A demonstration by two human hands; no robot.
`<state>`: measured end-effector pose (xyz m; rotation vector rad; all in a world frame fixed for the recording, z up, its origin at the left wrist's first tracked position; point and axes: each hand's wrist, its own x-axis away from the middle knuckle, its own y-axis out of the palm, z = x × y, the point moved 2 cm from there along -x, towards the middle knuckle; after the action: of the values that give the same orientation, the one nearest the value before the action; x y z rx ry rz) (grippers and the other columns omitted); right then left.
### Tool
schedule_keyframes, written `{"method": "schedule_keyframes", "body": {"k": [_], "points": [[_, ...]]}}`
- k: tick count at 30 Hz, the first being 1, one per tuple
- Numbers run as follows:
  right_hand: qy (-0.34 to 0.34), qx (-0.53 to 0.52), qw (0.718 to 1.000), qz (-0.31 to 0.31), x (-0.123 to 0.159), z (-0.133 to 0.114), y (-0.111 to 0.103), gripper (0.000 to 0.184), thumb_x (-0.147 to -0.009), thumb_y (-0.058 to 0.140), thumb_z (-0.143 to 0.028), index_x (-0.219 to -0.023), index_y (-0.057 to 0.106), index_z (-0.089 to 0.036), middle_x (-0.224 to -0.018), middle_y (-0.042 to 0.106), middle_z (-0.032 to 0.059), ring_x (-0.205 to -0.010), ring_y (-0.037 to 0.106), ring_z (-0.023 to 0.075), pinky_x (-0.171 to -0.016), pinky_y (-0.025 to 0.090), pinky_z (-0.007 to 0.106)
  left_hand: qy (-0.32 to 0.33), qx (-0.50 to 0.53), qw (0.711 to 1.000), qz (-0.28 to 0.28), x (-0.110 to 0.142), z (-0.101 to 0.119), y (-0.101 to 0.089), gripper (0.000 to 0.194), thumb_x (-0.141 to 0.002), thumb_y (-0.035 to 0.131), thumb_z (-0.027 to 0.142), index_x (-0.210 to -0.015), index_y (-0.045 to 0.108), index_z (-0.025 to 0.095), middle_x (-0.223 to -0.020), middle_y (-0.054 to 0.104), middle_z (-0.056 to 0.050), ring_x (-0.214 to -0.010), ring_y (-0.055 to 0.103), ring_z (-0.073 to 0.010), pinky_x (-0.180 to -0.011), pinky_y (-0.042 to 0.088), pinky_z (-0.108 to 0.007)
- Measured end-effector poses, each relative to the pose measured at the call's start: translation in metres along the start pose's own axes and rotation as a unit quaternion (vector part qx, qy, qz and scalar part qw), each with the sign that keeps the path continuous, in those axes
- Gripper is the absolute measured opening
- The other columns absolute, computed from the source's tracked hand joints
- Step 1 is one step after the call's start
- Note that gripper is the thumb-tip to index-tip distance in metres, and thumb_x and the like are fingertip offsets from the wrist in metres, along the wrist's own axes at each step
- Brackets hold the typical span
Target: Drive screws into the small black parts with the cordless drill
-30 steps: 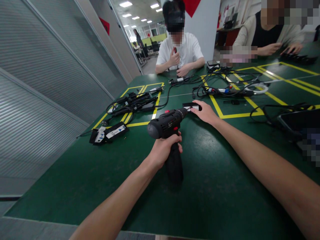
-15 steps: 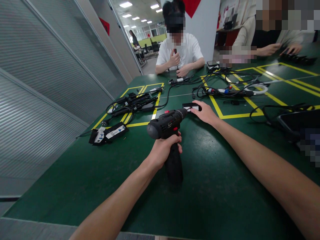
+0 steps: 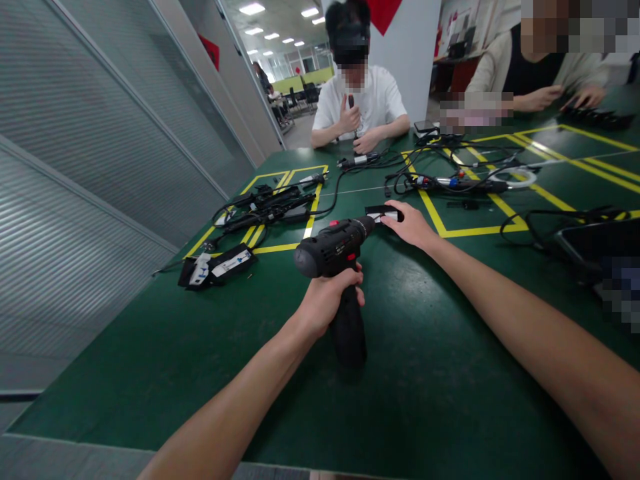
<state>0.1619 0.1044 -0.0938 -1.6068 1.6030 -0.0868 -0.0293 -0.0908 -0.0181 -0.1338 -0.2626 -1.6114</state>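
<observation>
My left hand (image 3: 327, 297) is wrapped round the grip of a black cordless drill (image 3: 333, 247) with red buttons. The drill points away from me and to the right, its chuck close to a small black piece with a white face (image 3: 384, 214) on the table. My right hand (image 3: 407, 223) grips the right end of that piece, thumb in front and fingers behind. Whether the bit touches the piece is hidden by the chuck. Two black pieces with white and blue labels (image 3: 231, 262) lie to the left of the drill.
The green table (image 3: 280, 400) bears yellow tape outlines. A heap of black cables and adapters (image 3: 275, 203) lies at left, and more cables with pen-like tools (image 3: 450, 183) at right. A black device (image 3: 600, 240) sits at far right. Two people (image 3: 360, 100) sit across the table.
My hands, the drill and the small black piece hold almost the same places. Across the table, the person at right has shifted slightly to the right.
</observation>
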Motion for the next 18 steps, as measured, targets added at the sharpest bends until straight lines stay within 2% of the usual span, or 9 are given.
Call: {"method": "schedule_keyframes", "body": {"k": [18], "points": [[-0.007, -0.001, 1.0, -0.001, 0.0004, -0.0009, -0.0013, 0.045, -0.083, 0.064, -0.039, -0.125, 0.063, -0.022, -0.122, 0.065, 0.0097, -0.109, 0.061, 0.0269, -0.098, 0.046, 0.043, 0.005, 0.0, 1.0, -0.006, -0.0008, -0.0003, -0.0009, 0.025, -0.07, 0.065, 0.026, -0.09, 0.059, 0.013, -0.077, 0.059, -0.002, -0.05, 0.057, -0.0102, -0.05, 0.044, -0.023]]}}
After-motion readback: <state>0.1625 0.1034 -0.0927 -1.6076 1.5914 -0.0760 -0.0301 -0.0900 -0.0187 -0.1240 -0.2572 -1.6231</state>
